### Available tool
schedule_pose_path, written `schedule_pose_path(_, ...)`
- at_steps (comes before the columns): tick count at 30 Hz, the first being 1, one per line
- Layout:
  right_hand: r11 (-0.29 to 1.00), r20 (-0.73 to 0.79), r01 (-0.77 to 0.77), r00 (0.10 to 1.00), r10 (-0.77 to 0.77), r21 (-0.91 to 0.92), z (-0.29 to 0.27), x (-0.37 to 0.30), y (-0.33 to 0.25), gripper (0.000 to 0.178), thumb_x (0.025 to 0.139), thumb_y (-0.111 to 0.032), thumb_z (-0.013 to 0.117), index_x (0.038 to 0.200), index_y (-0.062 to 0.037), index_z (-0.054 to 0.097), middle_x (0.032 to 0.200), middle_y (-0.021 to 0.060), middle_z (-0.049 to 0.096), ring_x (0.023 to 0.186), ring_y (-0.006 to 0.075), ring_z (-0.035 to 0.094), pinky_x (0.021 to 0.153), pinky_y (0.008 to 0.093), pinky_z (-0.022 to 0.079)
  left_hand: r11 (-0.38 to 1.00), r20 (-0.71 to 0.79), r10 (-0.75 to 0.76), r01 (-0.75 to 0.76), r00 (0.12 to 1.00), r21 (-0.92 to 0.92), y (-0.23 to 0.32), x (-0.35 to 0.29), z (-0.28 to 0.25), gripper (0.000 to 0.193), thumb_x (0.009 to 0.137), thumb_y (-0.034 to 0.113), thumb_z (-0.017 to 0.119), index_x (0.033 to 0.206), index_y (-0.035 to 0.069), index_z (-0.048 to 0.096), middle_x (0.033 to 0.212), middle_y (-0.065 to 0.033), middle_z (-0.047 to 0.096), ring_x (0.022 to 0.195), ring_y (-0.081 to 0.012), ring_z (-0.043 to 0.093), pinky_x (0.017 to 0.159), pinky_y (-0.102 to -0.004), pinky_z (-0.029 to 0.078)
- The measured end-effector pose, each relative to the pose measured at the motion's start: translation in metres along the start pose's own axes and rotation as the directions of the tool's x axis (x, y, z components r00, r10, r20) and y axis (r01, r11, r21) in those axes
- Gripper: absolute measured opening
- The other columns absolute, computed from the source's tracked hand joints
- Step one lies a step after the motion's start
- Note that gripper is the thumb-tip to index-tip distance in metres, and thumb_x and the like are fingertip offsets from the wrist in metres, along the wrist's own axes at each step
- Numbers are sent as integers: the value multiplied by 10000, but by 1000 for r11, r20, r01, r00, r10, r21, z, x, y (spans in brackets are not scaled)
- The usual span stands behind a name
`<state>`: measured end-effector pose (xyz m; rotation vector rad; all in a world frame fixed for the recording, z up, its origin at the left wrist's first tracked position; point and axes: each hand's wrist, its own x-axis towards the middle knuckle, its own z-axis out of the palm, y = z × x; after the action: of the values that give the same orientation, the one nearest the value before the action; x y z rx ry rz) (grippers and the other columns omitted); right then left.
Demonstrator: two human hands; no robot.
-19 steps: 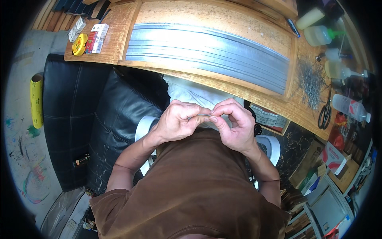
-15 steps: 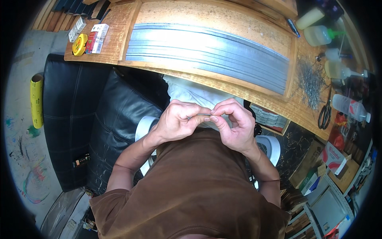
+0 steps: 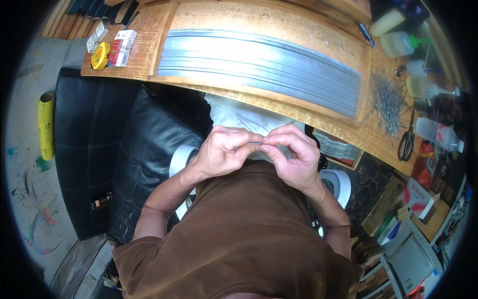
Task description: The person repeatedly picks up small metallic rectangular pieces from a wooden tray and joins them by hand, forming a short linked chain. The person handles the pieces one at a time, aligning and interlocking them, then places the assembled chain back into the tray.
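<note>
In front of my shirt, my left hand and my right hand meet fingertip to fingertip. Pinched between thumbs and forefingers is a thin dark strand, like a bit of wire; most of it is covered by my fingers. Both hands are closed on it. Beyond them, on the wooden table, grey metallic strips lie side by side in a framed recess. A tangled heap of thin wire-like pieces is at the table's right end.
Black-handled scissors lie by the heap, with plastic bottles behind. A yellow tape measure and small boxes sit at the left end. A black padded seat stands left of me, a yellow roll beyond it.
My right fingers shift very slightly on the strand, the thumb moving a little left. My left hand and the table items stay as they were.
</note>
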<state>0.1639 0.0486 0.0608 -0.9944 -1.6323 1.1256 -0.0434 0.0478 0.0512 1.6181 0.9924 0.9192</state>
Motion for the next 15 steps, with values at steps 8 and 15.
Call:
schedule_pose_path(8,1000,-40,-26,999,26,15,-2,-1,-1,133,838,32,826,922,-5,729,896,96,722,787,190,706,703,283,561,1000,4,-23,23,1000,2,1,1,2,158,873,-21,765,1030,-21,782,886,-176,781,765,-278,781,673,-321,597)
schedule_pose_path(15,837,-367,-150,928,-64,-526,-106,17,-71,94,855,27,807,934,14,759,890,96,730,805,176,700,727,284,554,996,-62,-13,8,998,-86,4,5,8,166,872,-72,735,1023,-28,789,973,-156,805,799,-230,788,706,-294,604)
